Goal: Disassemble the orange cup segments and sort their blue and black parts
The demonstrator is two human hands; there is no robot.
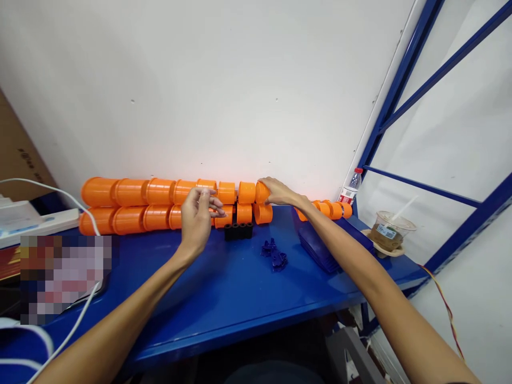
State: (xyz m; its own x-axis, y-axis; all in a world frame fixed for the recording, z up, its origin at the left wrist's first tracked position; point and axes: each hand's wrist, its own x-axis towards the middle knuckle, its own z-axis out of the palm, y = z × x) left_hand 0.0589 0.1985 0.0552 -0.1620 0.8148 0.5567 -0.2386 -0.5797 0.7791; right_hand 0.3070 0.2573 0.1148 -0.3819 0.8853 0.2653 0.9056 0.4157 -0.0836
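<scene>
Orange cups (160,190) lie on their sides in two stacked rows along the wall, on the blue table. My right hand (276,191) is wrapped round the orange cup (262,192) at the right end of the upper row. In front of the rows, my left hand (200,216) is raised with its fingers curled and apart, and nothing shows in it. A black block with round holes (238,231) stands just right of my left hand, before the lower row. Small dark blue parts (274,255) lie in a heap on the table.
Dark blue trays (320,248) sit under my right forearm, with more orange cups (324,209) behind. At the right are a bottle (352,186), a drink cup with straw (388,232) and a blue rack (420,85). A white cable (86,314) crosses the left side.
</scene>
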